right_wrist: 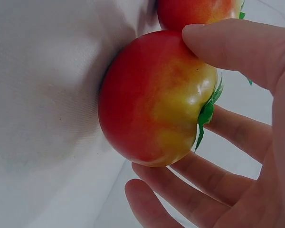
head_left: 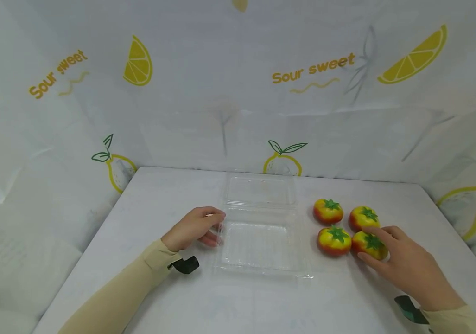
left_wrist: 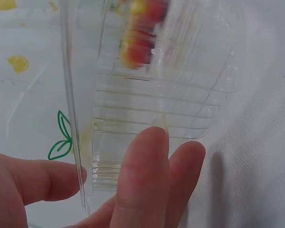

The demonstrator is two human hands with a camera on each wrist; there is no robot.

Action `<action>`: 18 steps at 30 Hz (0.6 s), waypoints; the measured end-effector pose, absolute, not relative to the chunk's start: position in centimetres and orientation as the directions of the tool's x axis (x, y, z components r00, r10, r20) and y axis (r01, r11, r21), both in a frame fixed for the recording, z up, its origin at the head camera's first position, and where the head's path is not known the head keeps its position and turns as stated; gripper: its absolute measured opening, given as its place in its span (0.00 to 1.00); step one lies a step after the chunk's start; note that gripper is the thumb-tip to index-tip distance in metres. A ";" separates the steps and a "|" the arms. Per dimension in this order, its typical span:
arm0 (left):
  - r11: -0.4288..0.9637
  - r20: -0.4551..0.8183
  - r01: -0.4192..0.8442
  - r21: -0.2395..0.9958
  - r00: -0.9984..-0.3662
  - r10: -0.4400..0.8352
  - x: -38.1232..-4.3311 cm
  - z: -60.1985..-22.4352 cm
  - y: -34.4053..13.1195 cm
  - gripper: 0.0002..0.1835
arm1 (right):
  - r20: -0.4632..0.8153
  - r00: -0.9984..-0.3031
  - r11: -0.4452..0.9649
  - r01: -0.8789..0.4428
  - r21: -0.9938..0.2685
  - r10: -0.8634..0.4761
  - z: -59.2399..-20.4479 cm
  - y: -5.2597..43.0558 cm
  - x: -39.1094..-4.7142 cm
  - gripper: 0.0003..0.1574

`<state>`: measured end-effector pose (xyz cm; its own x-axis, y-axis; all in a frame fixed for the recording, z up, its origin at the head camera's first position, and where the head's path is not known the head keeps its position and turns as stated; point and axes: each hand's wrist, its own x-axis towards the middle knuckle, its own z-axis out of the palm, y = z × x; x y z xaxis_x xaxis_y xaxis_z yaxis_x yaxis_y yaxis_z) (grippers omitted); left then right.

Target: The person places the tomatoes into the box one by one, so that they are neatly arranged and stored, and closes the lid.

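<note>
A clear plastic clamshell box [head_left: 263, 269] lies opened out on the white table, its lid [head_left: 260, 189] spread toward the back. At its left side, my left hand [head_left: 196, 227] pinches the rim between thumb and fingers; the left wrist view shows the transparent wall [left_wrist: 152, 111] against the fingertips. To the right of the box stand several red-and-yellow tomatoes with green leafy tops. My right hand [head_left: 409, 264] holds the near right tomato [right_wrist: 152, 104], its thumb on one side and fingers around the other. That tomato still rests on the table.
The near left tomato [head_left: 333, 241], the far left tomato [head_left: 327, 211] and the far right tomato [head_left: 363, 217] cluster beside the held one. A white cloth backdrop [head_left: 204, 93] printed with lemons rises behind the table [head_left: 229, 306].
</note>
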<state>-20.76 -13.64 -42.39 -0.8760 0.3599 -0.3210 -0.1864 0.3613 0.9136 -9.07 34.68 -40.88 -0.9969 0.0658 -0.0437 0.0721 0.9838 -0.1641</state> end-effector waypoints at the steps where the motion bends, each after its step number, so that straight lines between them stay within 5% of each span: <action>1: 0.359 -0.317 -0.183 0.915 -0.876 0.363 -20.8 -42.4 -13.7 0.22 | -0.048 -0.997 0.984 0.075 -0.161 0.068 -40.8 34.7 -9.1 0.53; 8: 0.355 -0.310 -0.176 0.918 -0.877 0.368 -20.7 -42.2 -13.7 0.22 | -0.065 -0.993 0.983 0.104 -0.150 0.095 -40.0 34.7 -8.8 0.56; 18: 0.354 -0.308 -0.174 0.919 -0.878 0.366 -20.7 -42.2 -13.6 0.21 | 0.076 -0.997 0.988 0.021 -0.151 0.033 -37.5 34.1 -9.0 0.49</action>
<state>-20.70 -13.64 -42.20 -0.8782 0.3661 -0.3078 -0.1745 0.3540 0.9188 -8.95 34.10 -37.50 -0.9966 0.0326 0.0763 0.0207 0.9883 -0.1514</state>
